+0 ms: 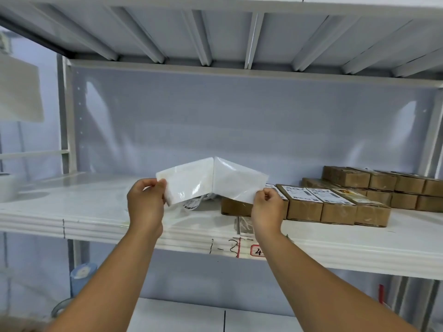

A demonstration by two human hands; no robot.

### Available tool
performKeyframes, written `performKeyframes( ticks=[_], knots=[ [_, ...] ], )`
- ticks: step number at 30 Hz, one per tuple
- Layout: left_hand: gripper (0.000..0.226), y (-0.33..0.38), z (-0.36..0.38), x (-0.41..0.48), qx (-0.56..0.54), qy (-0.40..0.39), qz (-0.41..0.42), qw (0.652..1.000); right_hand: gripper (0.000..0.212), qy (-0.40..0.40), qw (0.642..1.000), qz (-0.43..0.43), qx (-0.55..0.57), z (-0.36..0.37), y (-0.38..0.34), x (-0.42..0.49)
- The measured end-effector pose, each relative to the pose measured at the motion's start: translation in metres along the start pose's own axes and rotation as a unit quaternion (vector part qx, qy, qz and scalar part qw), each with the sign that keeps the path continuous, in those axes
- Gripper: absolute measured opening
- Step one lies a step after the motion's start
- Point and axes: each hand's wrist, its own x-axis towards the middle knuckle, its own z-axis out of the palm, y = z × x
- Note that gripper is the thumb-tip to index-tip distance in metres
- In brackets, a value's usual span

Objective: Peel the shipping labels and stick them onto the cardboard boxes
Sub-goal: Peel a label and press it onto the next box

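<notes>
I hold a white shipping label sheet [211, 179] up over the shelf, its blank back toward me and folded in a ridge down the middle. My left hand [146, 202] pinches its left edge and my right hand [267, 208] pinches its lower right corner. Below the sheet a loose printed label [191, 204] lies on the shelf. A row of small cardboard boxes [321, 207] stands right of my hands; three of them carry white labels [327, 195] on top. One box [233, 207] sits partly hidden behind the sheet.
A stack of unlabelled brown boxes [383, 185] fills the shelf's back right. The white shelf board [84, 212] has a marked front edge with a red tag [257, 250]. A metal shelf runs close overhead. A tape roll [81, 274] stands low left.
</notes>
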Motion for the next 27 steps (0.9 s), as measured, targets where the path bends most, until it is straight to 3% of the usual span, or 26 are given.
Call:
performKeyframes(
  ticks=[3,7,11,17,20,23,27],
  knots=[
    [0.016,0.005,-0.011,0.009,-0.07,0.068,0.014,0.995,0.022,0.053,0.997,0.047,0.027,0.004,0.0,0.003],
    [0.015,0.013,-0.025,0.022,-0.145,0.132,0.047,0.979,0.014,0.025,0.994,0.063,0.086,0.02,-0.005,-0.006],
    [0.011,0.018,-0.032,0.028,-0.193,0.116,0.064,0.972,0.012,-0.055,0.99,0.049,0.122,0.05,-0.02,-0.018],
    [0.01,0.02,-0.043,0.033,-0.183,0.101,0.069,0.975,0.01,-0.151,0.986,0.022,0.06,0.092,-0.041,-0.038],
    [0.016,0.017,-0.048,0.032,-0.148,0.081,0.076,0.983,0.008,-0.186,0.98,0.066,0.02,0.117,-0.043,-0.043],
    [0.018,0.012,-0.051,0.031,-0.13,0.065,0.07,0.987,0.01,-0.212,0.965,0.138,0.076,0.139,-0.042,-0.049],
    [0.019,0.005,-0.058,0.036,-0.113,0.035,0.069,0.991,0.021,-0.222,0.947,0.166,0.162,0.158,-0.04,-0.051]
  ],
)
